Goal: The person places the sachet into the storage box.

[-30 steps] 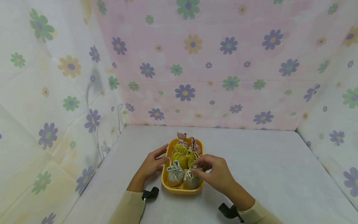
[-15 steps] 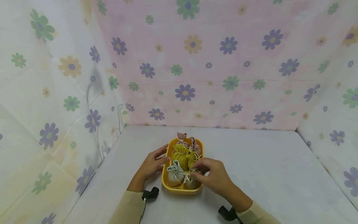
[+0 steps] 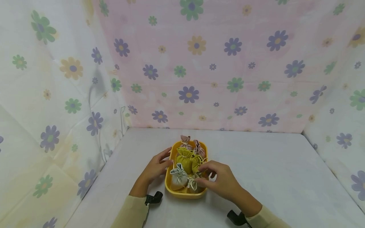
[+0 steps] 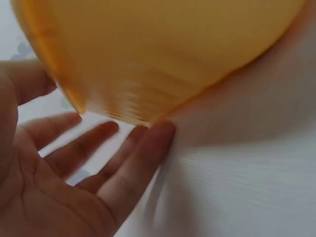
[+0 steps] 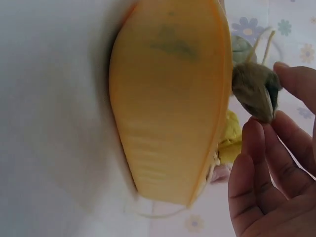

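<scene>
Drawstring pouch of olive-grey cloth (image 3: 195,184), at the near right corner of the yellow plastic tray (image 3: 171,157), is pinched by the right hand (image 3: 220,180). Left hand (image 3: 155,167) rests flat-fingered against the tray's side. Lifted carelessly, its cord could snag the neighbouring pale grey pouch (image 3: 178,177).

— Seen close from the side: yellow tray (image 5: 168,108), standing on the white desk (image 5: 54,123).
— And at its rim?
— Right hand (image 5: 269,173) pinching a grey-green pouch (image 5: 254,89) just above the edge. Yellow pouch (image 5: 229,136) and a pink one (image 5: 219,174) peeking beyond. Flowered cloth (image 5: 252,24) behind.
</scene>
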`<state>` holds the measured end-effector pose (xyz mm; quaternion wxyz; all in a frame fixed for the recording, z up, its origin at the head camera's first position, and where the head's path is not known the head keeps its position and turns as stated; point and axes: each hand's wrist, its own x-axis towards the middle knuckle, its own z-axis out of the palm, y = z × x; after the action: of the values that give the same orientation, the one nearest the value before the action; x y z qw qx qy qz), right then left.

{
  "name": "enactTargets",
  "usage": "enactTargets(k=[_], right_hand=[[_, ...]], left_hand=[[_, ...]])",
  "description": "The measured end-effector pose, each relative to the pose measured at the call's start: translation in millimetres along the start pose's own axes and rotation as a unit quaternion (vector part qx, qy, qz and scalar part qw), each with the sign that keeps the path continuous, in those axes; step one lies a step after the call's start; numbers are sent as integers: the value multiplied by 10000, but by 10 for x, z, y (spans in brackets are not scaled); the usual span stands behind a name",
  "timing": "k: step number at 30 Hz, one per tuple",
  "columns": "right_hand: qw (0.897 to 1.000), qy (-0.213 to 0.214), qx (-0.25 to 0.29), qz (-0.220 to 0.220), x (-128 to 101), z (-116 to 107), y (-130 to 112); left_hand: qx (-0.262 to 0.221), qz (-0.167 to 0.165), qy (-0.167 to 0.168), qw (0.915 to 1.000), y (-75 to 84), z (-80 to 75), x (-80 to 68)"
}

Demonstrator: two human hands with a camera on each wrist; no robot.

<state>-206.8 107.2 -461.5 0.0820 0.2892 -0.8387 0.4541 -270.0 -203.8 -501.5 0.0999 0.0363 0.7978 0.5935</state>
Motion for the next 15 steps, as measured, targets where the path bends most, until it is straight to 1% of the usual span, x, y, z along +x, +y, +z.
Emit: enactTargets(k=[2,3,4,5,6,7,8,9,10,11,12,13,14,15], right_hand=[[9997,17,-250,13,-25,-98,15],[9989,28,-457,47,-40,-162,27],[9973,28,-726,125,-58,-239,38],[9938,9,-1082,244,-82,-325,49],[9888,-21,-1449,360,-109,-420,64],[9825,-84,-1799,479,-136,-522,76],[9745,-160,-2157,592,-160,-628,88],[9656,-237,-2504,657,-184,-736,99],[9559,-316,-2825,734,-206,-842,109],[9470,-375,-3095,771,-226,-945,121],[9405,-405,-3280,792,-243,-1043,135],[9353,-425,-3413,832,-258,-1135,145],[9304,-424,-3537,861,-272,-1218,158],[9268,-434,-3619,909,-288,-1292,172]], left_hand=[[208,-4,152,9997,29,-6,-17],[386,18,215,9990,51,-15,-33],[670,66,281,9973,81,-30,-56],[1052,181,318,9938,110,-53,-79],[1480,274,330,9881,155,-83,-106],[1956,369,312,9795,201,-121,-134],[2519,473,298,9661,257,-162,-168],[3086,598,273,9489,322,-207,-209],[3649,759,260,9276,388,-255,-249],[4170,944,252,9037,449,-304,-288],[4616,1057,252,8804,517,-351,-332],[5029,1176,290,8558,572,-396,-373],[5375,1265,336,8331,626,-440,-414],[5632,1341,370,8145,674,-483,-451]])
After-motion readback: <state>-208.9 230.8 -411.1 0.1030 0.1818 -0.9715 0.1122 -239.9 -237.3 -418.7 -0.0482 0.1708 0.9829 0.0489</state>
